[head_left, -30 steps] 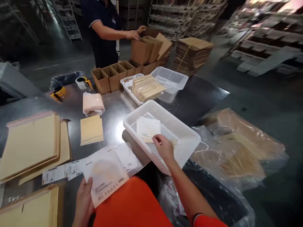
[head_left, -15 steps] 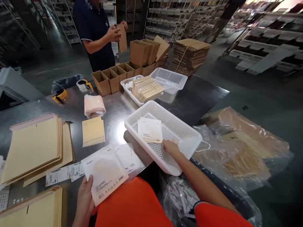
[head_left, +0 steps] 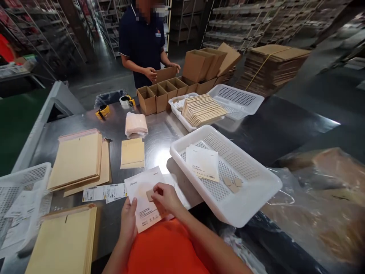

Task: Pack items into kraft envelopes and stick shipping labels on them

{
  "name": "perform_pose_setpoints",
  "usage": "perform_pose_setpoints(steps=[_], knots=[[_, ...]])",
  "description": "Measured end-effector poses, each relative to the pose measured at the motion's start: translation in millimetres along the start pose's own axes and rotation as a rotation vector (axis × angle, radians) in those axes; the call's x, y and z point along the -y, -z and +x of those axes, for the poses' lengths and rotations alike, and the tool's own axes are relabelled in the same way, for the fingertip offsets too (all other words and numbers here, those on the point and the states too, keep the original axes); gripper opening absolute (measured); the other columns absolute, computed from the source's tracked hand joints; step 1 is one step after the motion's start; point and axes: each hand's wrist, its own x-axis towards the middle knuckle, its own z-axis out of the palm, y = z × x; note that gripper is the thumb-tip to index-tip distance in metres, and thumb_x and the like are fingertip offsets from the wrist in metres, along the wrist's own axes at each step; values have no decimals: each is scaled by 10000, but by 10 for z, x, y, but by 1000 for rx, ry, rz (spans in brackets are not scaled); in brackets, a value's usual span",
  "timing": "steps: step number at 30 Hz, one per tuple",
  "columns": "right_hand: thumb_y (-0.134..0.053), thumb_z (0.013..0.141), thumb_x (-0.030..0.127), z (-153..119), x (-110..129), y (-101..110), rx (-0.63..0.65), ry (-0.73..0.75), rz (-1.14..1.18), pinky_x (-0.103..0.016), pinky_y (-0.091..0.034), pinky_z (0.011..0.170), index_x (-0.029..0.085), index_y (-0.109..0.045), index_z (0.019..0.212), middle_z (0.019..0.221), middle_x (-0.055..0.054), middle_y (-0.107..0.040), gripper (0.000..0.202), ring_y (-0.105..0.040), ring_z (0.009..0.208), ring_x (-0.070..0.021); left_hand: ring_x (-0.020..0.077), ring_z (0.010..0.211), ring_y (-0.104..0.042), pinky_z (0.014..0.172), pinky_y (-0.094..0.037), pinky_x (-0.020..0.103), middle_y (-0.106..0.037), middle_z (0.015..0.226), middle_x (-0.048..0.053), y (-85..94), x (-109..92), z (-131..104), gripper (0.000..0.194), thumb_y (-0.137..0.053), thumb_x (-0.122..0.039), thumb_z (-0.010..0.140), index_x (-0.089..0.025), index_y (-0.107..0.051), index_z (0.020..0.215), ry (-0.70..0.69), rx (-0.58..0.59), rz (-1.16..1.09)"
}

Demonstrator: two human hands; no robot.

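My left hand [head_left: 129,219] grips the left edge of a flat white printed packet [head_left: 144,190], thumb on top, over the table's front edge. Between the fingertips of my right hand [head_left: 167,198] is a small brown cardboard piece [head_left: 149,195], just above the packet's face. To the right stands a white perforated basket [head_left: 248,198]. In it lie white packets [head_left: 202,161] and several small brown cardboard pieces [head_left: 234,183]. Another white sheet or packet [head_left: 178,186] lies partly hidden behind my right hand. Shipping labels [head_left: 104,192] are on the table left of the packet.
Stacks of kraft envelopes [head_left: 76,156] lie left, near another white basket [head_left: 42,179]. Tape dispensers [head_left: 102,112], a pink wrapped bundle [head_left: 136,123] and open cardboard boxes [head_left: 146,101] stand farther back. A co-worker [head_left: 142,45] handles cardboard across the metal table [head_left: 159,133].
My right hand has come out of the basket to the held packet, with a small cardboard piece in its fingers. The view has turned left. The co-worker's hands have lowered their cardboard to the boxes.
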Motion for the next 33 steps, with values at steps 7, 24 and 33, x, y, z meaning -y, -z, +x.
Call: perform_pose_setpoints(steps=[7, 24, 33], knots=[[-657, 641, 343, 6, -224, -274, -199, -108, -362, -267, -374, 618, 221, -477, 906, 934, -31, -583, 342, -529, 746, -178, 285, 919, -704, 800, -557, 384, -750, 929, 86, 147, 9, -91, 532, -791, -444, 626, -185, -588, 1043, -49, -38, 28], [-615, 804, 452, -150, -169, -625, -29, 194, -931, -459, -391, 916, 126, -647, 1006, 1391, -232, -454, 385, -496, 1136, -374, 220, 509, -619, 572, -519, 350, -611, 520, 15, 323, 110, 380, 94, -634, -279, 696, -196, -609, 660, -79, -7, 671], [-603, 779, 320, 137, -315, -331, -169, 21, -953, -436, -430, 854, 159, -667, 966, 1295, -216, -533, 255, -565, 1033, -360, 211, 670, -657, 685, -499, 305, -717, 676, 30, 3, 25, 691, 175, -599, -300, 752, -198, -704, 848, -164, 363, 1010]])
